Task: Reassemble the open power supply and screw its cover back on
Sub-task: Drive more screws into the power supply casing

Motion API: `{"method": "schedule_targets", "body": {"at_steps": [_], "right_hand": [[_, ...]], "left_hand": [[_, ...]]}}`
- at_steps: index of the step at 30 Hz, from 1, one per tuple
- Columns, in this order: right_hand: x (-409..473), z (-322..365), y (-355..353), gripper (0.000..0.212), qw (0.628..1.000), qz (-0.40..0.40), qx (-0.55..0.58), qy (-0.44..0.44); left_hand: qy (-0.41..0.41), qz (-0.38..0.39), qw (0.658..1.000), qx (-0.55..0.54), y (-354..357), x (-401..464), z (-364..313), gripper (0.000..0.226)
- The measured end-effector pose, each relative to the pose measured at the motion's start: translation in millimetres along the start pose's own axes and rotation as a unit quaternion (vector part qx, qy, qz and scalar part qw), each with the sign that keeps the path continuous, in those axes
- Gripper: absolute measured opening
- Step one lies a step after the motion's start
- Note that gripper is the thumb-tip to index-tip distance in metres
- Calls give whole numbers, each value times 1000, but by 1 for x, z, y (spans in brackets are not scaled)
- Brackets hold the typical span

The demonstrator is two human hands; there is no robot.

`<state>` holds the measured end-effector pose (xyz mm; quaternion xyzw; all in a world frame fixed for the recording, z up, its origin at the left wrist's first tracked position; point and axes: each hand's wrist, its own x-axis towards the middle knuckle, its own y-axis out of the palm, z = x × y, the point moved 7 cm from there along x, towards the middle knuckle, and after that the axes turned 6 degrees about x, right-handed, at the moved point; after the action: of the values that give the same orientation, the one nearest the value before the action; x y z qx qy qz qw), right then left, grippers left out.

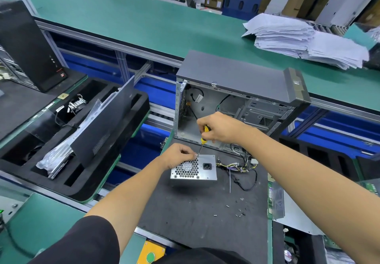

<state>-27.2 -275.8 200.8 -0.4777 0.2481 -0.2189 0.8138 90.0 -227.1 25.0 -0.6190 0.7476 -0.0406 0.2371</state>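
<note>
The silver power supply stands on the dark mat, its honeycomb fan grille and black socket facing me. My left hand rests on its top left edge, fingers curled and pinching at the spot where the screwdriver tip meets the top. My right hand grips the yellow-and-black screwdriver, held nearly upright with its tip on the supply's top edge. The supply's coloured cable bundle trails off to the right. Several small loose screws lie on the mat in front.
An open grey computer case stands right behind the supply. A black foam tray with a dark panel and bagged parts sits to the left. Stacked papers lie on the far green bench. A circuit board lies at right.
</note>
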Motion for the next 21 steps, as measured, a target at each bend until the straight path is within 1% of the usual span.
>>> {"method": "schedule_targets", "body": {"at_steps": [4, 14, 18, 21], "right_hand": [[0, -3, 0, 10, 1000, -4, 24, 9], [0, -11, 0, 12, 999, -6, 33, 29], [0, -12, 0, 12, 999, -9, 32, 24], [1, -12, 0, 13, 999, -12, 26, 19]], "left_hand": [[-2, 4, 1000, -4, 1, 0, 0, 5], [-11, 20, 1000, -6, -1, -1, 1, 5], [-18, 35, 999, -4, 0, -2, 0, 15], [-27, 35, 999, -15, -1, -1, -2, 17]]}}
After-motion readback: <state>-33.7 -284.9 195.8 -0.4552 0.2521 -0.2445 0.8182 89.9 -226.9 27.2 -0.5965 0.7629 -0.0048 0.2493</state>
